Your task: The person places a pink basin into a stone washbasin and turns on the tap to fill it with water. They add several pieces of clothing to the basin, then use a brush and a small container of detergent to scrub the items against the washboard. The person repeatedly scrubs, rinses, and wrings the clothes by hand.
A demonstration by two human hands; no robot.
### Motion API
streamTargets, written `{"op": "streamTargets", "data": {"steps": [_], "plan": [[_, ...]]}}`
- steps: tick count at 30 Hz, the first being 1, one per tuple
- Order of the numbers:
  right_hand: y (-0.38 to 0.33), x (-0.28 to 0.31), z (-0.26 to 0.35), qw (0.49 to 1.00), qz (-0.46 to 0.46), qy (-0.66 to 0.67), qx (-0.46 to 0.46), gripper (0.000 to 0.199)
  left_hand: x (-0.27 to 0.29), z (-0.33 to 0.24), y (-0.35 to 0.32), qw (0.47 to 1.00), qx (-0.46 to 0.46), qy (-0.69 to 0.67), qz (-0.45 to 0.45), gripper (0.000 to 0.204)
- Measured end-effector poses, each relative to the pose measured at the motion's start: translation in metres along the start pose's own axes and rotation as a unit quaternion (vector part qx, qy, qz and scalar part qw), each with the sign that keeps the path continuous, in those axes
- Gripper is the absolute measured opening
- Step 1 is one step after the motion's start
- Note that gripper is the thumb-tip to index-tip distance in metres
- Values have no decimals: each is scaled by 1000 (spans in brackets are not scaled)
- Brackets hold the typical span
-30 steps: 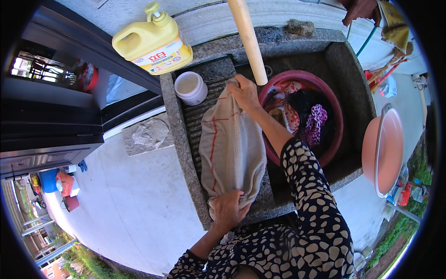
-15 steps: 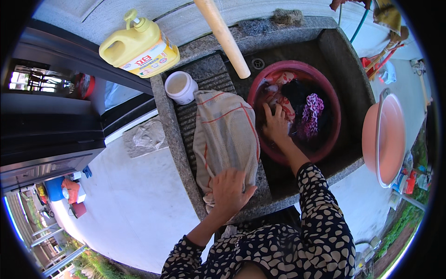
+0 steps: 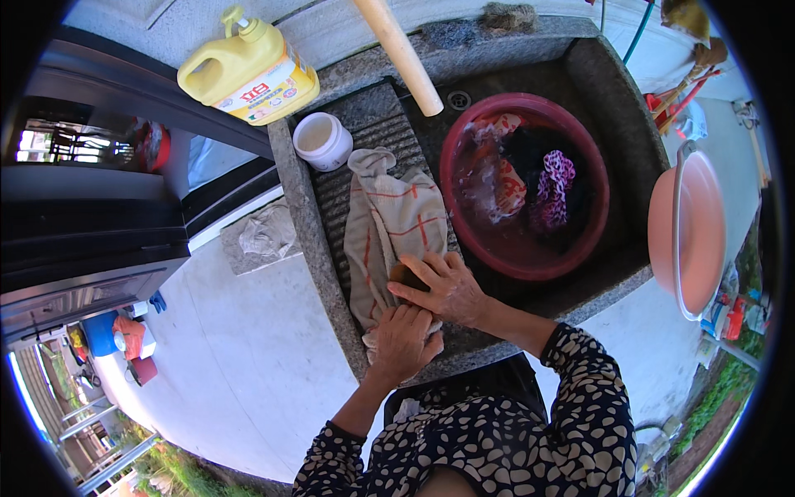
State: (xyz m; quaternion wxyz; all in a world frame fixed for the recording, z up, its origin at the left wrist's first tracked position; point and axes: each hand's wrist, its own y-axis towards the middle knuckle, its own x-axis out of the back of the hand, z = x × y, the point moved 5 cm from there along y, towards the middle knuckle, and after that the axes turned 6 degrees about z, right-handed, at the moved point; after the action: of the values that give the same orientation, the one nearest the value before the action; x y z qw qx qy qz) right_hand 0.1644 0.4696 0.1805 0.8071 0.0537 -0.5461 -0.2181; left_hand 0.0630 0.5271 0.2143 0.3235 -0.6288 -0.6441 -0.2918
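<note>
A pale towel (image 3: 397, 207) with red lines lies rumpled along the ribbed washboard slab (image 3: 377, 124) of the stone sink. At its near end, my left hand (image 3: 401, 344) grips a bunched fold with fingers curled. Just above it, my right hand (image 3: 443, 290) is closed around a dark brown, rounded object (image 3: 407, 277) pressed on the towel; the fingers hide most of it, so its kind is unclear. To the right, a dark red basin (image 3: 598, 219) holds water, a red-and-white patterned cloth (image 3: 509, 189), a pink-and-black patterned cloth (image 3: 552, 190) and dark fabric.
A white tub (image 3: 331, 149) stands on the slab's far left corner, near a yellow detergent jug (image 3: 257, 79). A wooden pole (image 3: 402, 58) slants over the sink's far side. The stone rim (image 3: 319, 248) borders the slab. A pink basin (image 3: 704, 236) stands beyond the right edge.
My right hand has left the red basin and come onto the towel, now with the brown object. The towel is more wrinkled and drawn in. My left hand's fingers have curled into it.
</note>
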Motion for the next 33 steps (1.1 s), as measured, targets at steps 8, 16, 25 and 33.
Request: {"op": "streamTargets", "data": {"steps": [8,16,25,33], "plan": [[81,-29,-103,989,-19,-45,-137,36,-13,6,-8,997,6,-42,-60,21],[27,-14,-6,999,-12,-51,-2,36,-22,26,-16,992,72,-89,-47,24],[85,-22,-133,980,-25,-74,-181,37,-25,16,-17,996,24,-65,-60,22],[29,-12,-8,998,7,-47,30,44,-24,21,-18,999,18,-1,-41,32]]}}
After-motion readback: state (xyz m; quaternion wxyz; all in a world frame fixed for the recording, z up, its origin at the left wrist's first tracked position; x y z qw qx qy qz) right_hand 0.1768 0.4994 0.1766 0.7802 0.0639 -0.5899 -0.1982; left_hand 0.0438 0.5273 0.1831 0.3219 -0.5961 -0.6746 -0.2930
